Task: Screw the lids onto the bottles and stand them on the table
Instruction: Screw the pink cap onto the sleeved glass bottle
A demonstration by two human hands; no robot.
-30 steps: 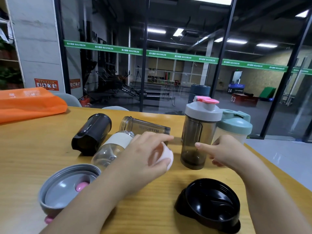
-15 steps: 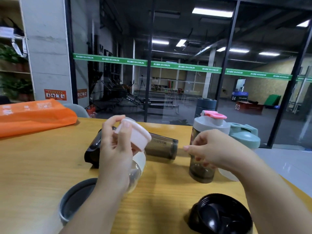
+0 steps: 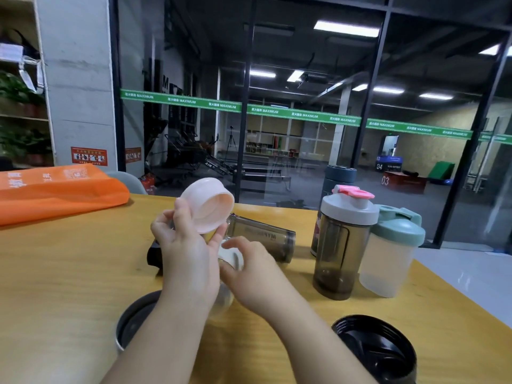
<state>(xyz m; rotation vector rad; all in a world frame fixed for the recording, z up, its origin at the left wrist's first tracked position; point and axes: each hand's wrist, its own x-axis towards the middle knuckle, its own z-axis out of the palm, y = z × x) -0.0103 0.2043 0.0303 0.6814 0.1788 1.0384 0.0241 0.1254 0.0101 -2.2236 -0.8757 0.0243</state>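
From the left: on the table (image 3: 55, 273), my left hand (image 3: 188, 259) is pinching the pale pink lid (image 3: 207, 207) by its rim, raised higher than half a second earlier, open side facing right. My right hand (image 3: 249, 268) is now curling round the clear bottle (image 3: 230, 259), lying mostly hidden beneath. I am judging it light, smooth (probably slippery), best gripped mid-body. Two capped shakers (image 3: 343, 245) are standing right.

Gym: exercise machines (image 3: 194, 159), shaker bottles (image 3: 343, 239)
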